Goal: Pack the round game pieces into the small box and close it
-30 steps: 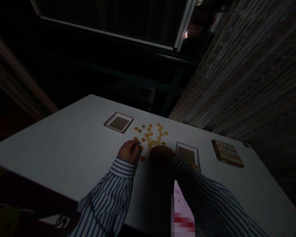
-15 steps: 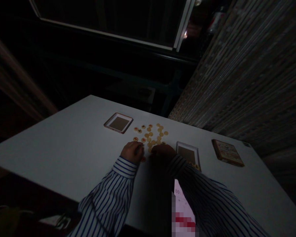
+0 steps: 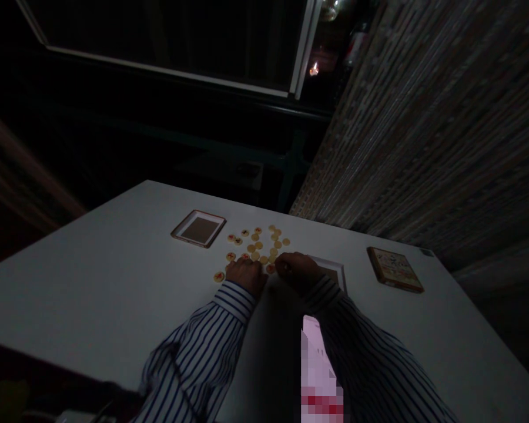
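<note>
Several small round yellow tokens (image 3: 260,242) with red marks lie scattered in the middle of a white table (image 3: 114,294). My left hand (image 3: 245,272) rests at the near edge of the pile, fingers curled down onto the tokens. One token (image 3: 219,277) lies alone just left of it. My right hand (image 3: 296,269) sits beside it to the right, fingers curled in shadow; what they hold, if anything, is hidden. Both arms wear striped sleeves.
An open shallow box tray (image 3: 198,228) lies left of the tokens, another tray (image 3: 335,271) sits partly behind my right wrist. A printed box lid (image 3: 394,269) lies at the far right. A brick wall (image 3: 423,129) runs along the right; a dark window is behind.
The view shifted, so everything sits a little further left and lower. My left hand moved up into the pile's near edge, and one token now lies apart to its left.
</note>
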Action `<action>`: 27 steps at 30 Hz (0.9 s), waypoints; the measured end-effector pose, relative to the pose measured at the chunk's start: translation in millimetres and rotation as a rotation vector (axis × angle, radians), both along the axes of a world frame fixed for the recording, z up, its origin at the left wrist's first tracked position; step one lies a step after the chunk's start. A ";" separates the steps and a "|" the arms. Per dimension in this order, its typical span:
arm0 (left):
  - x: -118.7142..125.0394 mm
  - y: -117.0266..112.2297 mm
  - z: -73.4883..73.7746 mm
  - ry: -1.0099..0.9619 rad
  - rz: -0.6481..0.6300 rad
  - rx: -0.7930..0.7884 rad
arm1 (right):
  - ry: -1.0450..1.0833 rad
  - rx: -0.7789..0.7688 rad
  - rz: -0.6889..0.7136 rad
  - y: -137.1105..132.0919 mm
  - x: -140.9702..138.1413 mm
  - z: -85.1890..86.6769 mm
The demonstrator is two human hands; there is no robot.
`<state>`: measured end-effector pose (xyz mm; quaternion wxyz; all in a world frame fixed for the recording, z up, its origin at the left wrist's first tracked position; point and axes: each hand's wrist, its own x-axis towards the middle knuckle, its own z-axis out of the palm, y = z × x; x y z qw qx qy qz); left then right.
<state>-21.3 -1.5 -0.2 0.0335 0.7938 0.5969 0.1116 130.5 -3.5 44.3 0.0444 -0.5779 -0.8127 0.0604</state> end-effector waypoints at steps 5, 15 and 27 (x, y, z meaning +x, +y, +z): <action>0.7 1.4 -6.3 0.037 0.003 -0.009 | 0.048 0.043 0.028 0.8 8.4 -2.8; -10.7 1.5 -6.8 -0.273 -0.021 -0.032 | 0.207 0.137 0.092 5.9 20.3 -8.9; -17.5 4.4 -0.2 -1.450 0.203 -0.316 | 0.332 0.095 0.089 5.1 24.7 -6.1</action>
